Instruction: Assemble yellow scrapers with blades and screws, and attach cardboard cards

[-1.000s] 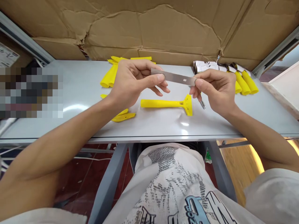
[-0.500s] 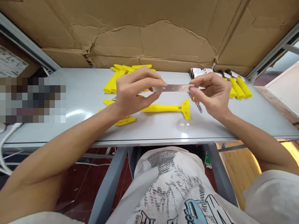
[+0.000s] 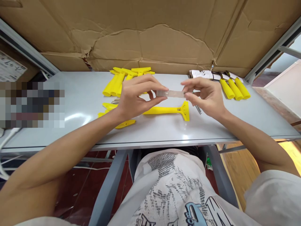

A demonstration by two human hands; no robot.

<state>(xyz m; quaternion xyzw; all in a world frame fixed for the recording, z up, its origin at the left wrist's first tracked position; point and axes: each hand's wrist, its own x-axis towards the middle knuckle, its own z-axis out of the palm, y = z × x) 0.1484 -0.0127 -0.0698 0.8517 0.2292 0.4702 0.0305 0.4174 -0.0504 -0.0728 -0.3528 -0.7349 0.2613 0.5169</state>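
A thin, flat metallic strip (image 3: 175, 94) is held level above the table. My left hand (image 3: 141, 95) pinches its left end between thumb and fingers. At the strip's right end is my right hand (image 3: 204, 95), its thumb at the strip and its index finger raised a little off it. Below the hands lies a yellow T-shaped tool (image 3: 164, 110), its wide head to the right. Several yellow flat pieces (image 3: 125, 123) sit partly behind my left wrist. Small metal parts (image 3: 198, 110) lie under my right hand.
Several yellow handles (image 3: 115, 84) are piled at the back left of the grey table (image 3: 77, 131). At the back right lie yellow handles (image 3: 238, 91) with black and white heads. A cardboard sheet (image 3: 150, 37) stands behind. Pixelated items are at the far left.
Both hands and the strip have moved slightly lower in view. My right index finger has lifted off the strip's end, and the strip looks duller.
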